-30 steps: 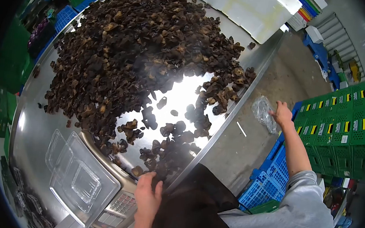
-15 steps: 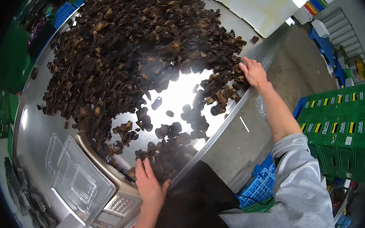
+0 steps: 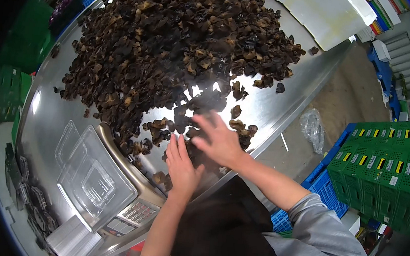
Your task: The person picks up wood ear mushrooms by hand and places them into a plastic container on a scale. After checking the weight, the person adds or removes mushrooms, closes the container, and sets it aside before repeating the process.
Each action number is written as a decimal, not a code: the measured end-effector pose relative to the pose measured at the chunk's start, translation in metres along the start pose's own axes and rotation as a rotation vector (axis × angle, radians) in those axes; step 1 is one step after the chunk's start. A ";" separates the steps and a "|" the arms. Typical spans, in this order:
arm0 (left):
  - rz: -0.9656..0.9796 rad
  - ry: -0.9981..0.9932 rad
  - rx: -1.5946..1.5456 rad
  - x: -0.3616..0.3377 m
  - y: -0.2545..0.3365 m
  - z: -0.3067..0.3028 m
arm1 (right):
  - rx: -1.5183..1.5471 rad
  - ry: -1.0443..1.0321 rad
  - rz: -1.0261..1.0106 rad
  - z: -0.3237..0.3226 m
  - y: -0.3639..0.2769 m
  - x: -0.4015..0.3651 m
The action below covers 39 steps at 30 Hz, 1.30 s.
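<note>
The left hand point(image 3: 183, 170), fingers point(image 3: 174, 149) straight, and the right hand point(image 3: 223, 144), fingers point(image 3: 218, 125) spread wide, are at the near end of the wood ear mushrooms point(image 3: 173, 46) heaped on the desk point(image 3: 287, 99), but whether they hold any, I cannot tell.

Nothing is legible: labels point(image 3: 393, 181) on the green crates point(image 3: 374, 194) and the scale keypad point(image 3: 139, 212) are too small.

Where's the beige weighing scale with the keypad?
In the head view's lower left, the scale stands on the shiny metal table, left of the person's bare left hand.
</note>
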State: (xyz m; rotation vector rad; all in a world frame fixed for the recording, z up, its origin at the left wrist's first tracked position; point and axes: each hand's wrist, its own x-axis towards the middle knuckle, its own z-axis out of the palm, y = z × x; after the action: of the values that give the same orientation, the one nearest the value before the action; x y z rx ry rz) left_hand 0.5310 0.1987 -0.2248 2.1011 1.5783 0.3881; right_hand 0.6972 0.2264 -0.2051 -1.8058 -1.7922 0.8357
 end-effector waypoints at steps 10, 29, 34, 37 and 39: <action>-0.128 -0.059 -0.008 -0.031 -0.016 -0.042 | -0.294 -0.169 -0.003 -0.095 0.047 -0.015; -0.164 0.225 -0.830 -0.012 -0.020 -0.054 | 0.251 -0.349 -0.301 0.003 -0.060 0.012; -0.094 0.550 -0.645 -0.043 -0.041 -0.155 | 0.458 -0.359 -0.532 0.017 -0.168 0.028; -0.143 0.647 -0.722 -0.070 -0.083 -0.197 | 0.480 -0.340 -0.668 0.064 -0.222 0.034; -0.185 0.665 -0.769 -0.085 -0.121 -0.207 | 0.525 -0.405 -0.685 0.097 -0.243 0.034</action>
State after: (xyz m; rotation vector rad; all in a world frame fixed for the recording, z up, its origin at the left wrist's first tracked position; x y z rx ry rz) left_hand 0.3043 0.1863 -0.1096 1.2700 1.5605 1.4672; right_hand 0.4548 0.2625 -0.1075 -0.6523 -1.9838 1.2643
